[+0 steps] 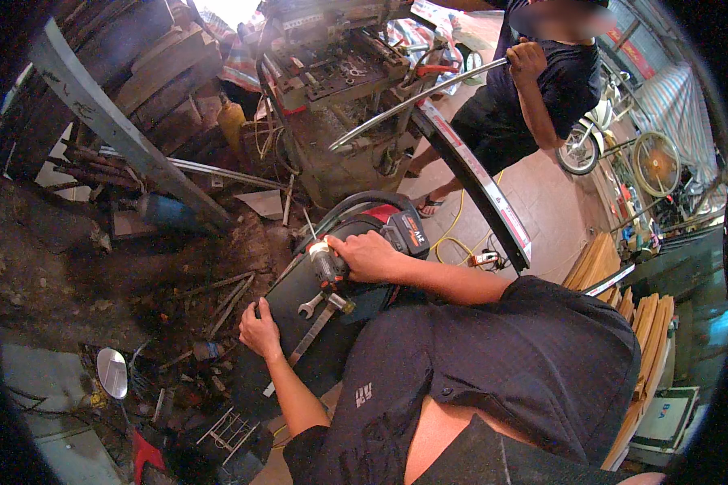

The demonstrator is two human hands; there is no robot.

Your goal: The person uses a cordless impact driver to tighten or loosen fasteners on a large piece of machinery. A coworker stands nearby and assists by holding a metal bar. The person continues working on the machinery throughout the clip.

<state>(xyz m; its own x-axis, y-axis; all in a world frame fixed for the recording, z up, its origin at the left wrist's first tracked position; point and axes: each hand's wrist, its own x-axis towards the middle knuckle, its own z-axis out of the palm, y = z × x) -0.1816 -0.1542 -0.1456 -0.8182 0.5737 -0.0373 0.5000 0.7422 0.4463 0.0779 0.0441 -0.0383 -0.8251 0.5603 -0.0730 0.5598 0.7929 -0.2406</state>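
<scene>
My right hand [368, 257] grips a cordless drill [328, 267], its thin bit pointing up and away to the left. The drill's black and orange battery [408, 233] shows behind the hand. Below it, an open-ended wrench [309, 307] and a flat metal strip [309, 343] lie on a black, cushion-like surface [271, 368]. A short brass-coloured piece [344, 303] is just under the drill's rear end. My left hand [260, 329] rests at the far edge of that black surface, fingers apart, with nothing seen in it.
Another person's hand [527, 61] holds a long, bent metal rod [421, 99] across the workbench [332, 105]. A long dark bar [481, 190] slants over the floor by a yellow cord [449, 234]. Wooden boards [651, 339] stand at right; a mirror [112, 373] is lower left.
</scene>
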